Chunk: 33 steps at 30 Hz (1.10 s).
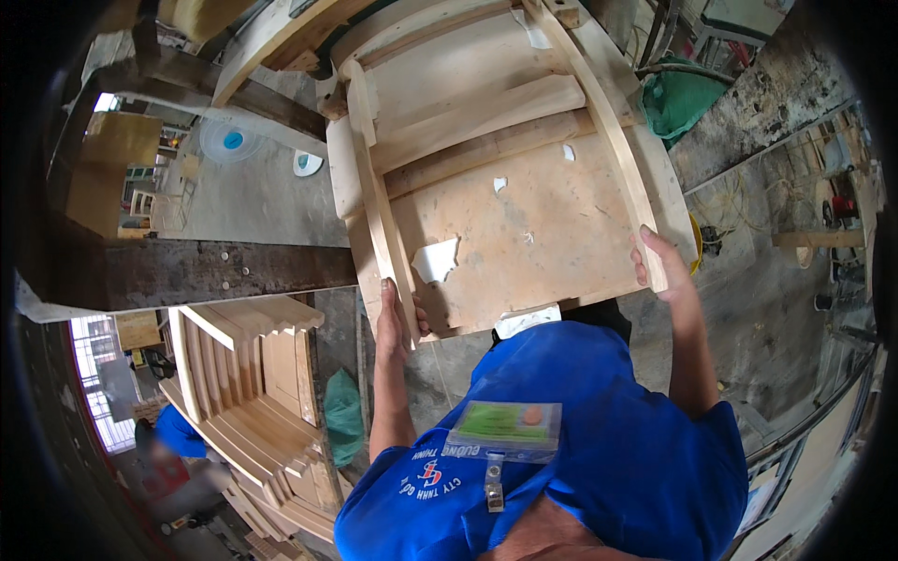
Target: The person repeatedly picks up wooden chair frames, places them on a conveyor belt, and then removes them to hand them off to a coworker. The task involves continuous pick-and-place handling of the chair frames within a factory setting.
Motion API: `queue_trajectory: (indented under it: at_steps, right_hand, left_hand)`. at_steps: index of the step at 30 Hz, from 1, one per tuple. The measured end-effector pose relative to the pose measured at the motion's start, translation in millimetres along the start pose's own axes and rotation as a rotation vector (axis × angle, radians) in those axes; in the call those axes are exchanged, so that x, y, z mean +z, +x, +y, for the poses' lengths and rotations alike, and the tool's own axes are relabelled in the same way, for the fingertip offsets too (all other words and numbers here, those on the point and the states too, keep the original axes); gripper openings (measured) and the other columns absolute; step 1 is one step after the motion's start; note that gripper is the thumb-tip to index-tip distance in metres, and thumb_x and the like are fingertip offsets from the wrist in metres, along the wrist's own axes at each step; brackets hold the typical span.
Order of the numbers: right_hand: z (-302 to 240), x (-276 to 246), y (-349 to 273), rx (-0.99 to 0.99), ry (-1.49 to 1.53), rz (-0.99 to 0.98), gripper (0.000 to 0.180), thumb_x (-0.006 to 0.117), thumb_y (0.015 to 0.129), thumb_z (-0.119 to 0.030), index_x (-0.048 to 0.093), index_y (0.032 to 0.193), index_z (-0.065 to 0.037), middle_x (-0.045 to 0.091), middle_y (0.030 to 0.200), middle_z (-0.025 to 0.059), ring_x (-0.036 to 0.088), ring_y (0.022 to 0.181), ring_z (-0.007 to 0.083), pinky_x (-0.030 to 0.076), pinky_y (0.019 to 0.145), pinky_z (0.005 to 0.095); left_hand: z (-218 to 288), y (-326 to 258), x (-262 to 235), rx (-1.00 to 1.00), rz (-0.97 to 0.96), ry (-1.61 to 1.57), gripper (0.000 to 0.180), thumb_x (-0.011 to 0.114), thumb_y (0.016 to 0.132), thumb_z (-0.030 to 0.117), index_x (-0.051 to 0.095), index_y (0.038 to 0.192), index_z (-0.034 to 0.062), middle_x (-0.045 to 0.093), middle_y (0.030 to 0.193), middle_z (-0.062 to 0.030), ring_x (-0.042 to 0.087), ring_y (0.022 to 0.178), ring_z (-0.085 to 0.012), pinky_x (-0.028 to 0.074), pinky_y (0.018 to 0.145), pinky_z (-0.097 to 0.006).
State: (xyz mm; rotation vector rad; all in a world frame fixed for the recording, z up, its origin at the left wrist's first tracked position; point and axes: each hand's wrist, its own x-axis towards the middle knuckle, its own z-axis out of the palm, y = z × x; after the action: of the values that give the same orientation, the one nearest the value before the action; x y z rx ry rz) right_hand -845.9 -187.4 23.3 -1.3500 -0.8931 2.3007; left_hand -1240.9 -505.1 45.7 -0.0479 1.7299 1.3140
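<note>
A pale wooden chair frame (486,117) lies on a plywood board (514,220) in front of me. Two long, slightly curved posts run toward me, joined by crosspieces farther off. My left hand (399,316) is closed round the near end of the left post (382,220). At the near end of the right post (613,140), my right hand (662,264) has its thumb on top and fingers wrapped round the side. Torn white paper pieces, the largest a white scrap (436,260), lie on the board between the posts.
Dark metal beams (224,273) flank the board on the left. Below them stands a stack of curved wooden parts (248,374), with a person in blue (178,432) beside it. Green cloth (681,101) hangs at the far right. Tangled cords (748,210) lie on the floor.
</note>
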Motion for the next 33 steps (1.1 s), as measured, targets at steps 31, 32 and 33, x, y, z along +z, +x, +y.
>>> queue_trajectory:
  at_steps: [31,32,33]
  right_hand:
    - [41,-6,-96,0.065,0.042,-0.094,0.038,0.059,0.103,-0.042,0.058,0.111,-0.004,0.056,0.070,0.0047,0.053,0.048,0.0154,0.046,0.043,0.0310]
    - [44,-7,-98,0.062,0.038,-0.088,0.038,0.059,0.103,-0.041,0.058,0.111,-0.004,0.056,0.070,0.0047,0.054,0.049,0.0154,0.046,0.044,0.0311]
    - [47,-9,-99,0.063,0.039,-0.092,0.037,0.060,0.102,-0.041,0.057,0.111,-0.005,0.056,0.071,0.0038,0.054,0.049,0.0149,0.046,0.044,0.0309]
  left_hand:
    - [5,43,73,0.637,0.319,1.398,0.053,0.069,0.092,0.018,0.055,0.143,0.0087,0.057,0.136,-0.0233,0.056,0.125,-0.0431,0.049,0.105,-0.049]
    - [3,45,77,0.607,0.339,1.407,0.053,0.069,0.092,0.017,0.055,0.143,0.0087,0.056,0.136,-0.0236,0.056,0.125,-0.0438,0.049,0.105,-0.049]
    - [2,46,80,0.613,0.355,1.390,0.051,0.070,0.091,0.016,0.056,0.140,0.0072,0.058,0.134,-0.0229,0.057,0.124,-0.0440,0.051,0.101,-0.050]
